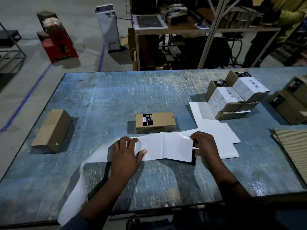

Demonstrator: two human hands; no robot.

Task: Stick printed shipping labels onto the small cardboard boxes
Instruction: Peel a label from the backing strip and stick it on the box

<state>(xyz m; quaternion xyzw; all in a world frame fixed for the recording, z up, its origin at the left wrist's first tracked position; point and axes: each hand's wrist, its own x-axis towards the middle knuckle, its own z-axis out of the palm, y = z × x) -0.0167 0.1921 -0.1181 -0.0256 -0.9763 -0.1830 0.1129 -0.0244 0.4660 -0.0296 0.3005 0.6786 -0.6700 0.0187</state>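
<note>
Left hand (125,154), right hand (206,147) on label strip (167,149)

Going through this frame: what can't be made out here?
Head view only.
Print on the label strip: the side shown looks blank.
Text on the black sticker of the middle box: too small.
The boxes at right: cut off by the frame edge.
The right hand: fingertips partly hidden behind the strip end it pinches.

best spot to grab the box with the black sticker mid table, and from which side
Grip the box across its two long sides near the middle, coming down from above. It lies flat, long axis left to right, with nothing on top. The left hand and right hand both hold the label strip, so free one first.
</note>
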